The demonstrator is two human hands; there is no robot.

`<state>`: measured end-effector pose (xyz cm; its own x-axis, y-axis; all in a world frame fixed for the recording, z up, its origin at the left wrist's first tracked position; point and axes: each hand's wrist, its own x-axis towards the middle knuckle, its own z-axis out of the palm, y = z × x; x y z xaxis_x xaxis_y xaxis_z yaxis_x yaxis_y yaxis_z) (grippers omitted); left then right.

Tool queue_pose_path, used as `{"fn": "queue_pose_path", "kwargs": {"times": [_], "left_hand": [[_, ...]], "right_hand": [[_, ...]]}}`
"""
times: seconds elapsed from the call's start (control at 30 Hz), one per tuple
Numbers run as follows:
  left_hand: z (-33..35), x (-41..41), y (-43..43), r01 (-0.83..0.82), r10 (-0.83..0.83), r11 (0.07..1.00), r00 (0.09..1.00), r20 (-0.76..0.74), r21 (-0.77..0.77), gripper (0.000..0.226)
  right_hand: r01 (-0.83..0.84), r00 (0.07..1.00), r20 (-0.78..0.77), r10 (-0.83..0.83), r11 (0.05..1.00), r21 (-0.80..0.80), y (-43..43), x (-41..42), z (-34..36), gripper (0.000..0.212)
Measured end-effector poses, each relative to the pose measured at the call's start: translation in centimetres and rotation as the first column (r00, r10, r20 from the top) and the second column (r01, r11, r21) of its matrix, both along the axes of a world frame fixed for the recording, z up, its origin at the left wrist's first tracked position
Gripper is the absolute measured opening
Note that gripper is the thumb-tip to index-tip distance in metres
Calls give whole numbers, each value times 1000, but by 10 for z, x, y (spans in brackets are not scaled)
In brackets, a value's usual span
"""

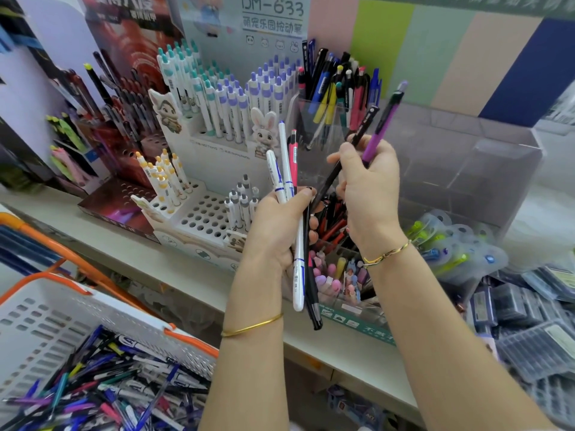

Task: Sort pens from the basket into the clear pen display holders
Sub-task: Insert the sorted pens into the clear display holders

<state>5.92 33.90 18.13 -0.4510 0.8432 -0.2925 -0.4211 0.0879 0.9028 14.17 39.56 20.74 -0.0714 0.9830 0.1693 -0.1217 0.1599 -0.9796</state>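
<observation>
Pens (118,396) lie heaped across the bottom of the basket (56,321) at lower left, so by my reckoning most of the sorting is left to do. The basket sits below the front edge of the shelf (186,275), well apart from the holders.

On the shelf, a big clear box (460,163) stands at the right, and it looks bare inside as far as I can tell. A white display (202,213) with punched holes and a red display (124,197) take up the left side, both part stocked. Blister packs (460,244) are piled at the right.

Between them stands the tall holder (323,141), already crowded with mixed pens. The low holder (334,241) in front of it has red and black pens in one compartment and pastel ones in the next. Some sorting is therefore done.

The left hand (273,234) has its fingers clamped round a bundle (289,169) of white, pink and black pens, held upright over the low holder. The right hand (370,188), just beside it, pinches a purple pen (384,122) and a black pen (361,129) between thumb and curled fingers, tips pointing toward the tall holder.

The tall holder's packed top may hinder another pen going in, and the bundle hides part of the low holder.
</observation>
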Motion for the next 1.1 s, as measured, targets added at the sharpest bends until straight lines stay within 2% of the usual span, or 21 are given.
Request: {"fn": "queue_pose_path", "kwargs": {"times": [0.13, 0.3, 0.4, 0.57, 0.67, 0.77, 0.93, 1.1], "left_hand": [[0, 0, -1, 30, -30, 1000, 999, -32, 8, 17], [0, -5, -8, 4, -6, 999, 999, 51, 44, 10], [0, -8, -8, -106, 104, 993, 994, 45, 51, 15], [-1, -12, -5, -228, 224, 972, 972, 69, 59, 18], [-1, -12, -4, -292, 289, 955, 956, 48, 57, 24], [0, -11, -5, -336, 334, 939, 942, 38, 71, 31], [1, -12, -4, -389, 387, 918, 921, 42, 77, 30], [3, -7, -2, -439, 439, 896, 898, 21, 72, 24]], "right_hand": [[-55, 997, 50, 55, 998, -11, -7, -2, -5, 11], [-16, 1000, 22, 17, 999, -35, -6, 7, 5, 20], [-198, 980, -34, 195, 975, -106, -15, 14, 9, 21], [-433, 843, 268, 467, 884, -179, -25, 25, 1, 17], [-531, 782, 252, 570, 821, -210, -29, 31, -1, 15], [-565, 766, 232, 600, 800, -204, -32, 34, -4, 15], [-639, 704, 247, 665, 746, -187, -34, 37, 1, 19], [-586, 713, 306, 631, 775, -235, -31, 32, 0, 5]]}}
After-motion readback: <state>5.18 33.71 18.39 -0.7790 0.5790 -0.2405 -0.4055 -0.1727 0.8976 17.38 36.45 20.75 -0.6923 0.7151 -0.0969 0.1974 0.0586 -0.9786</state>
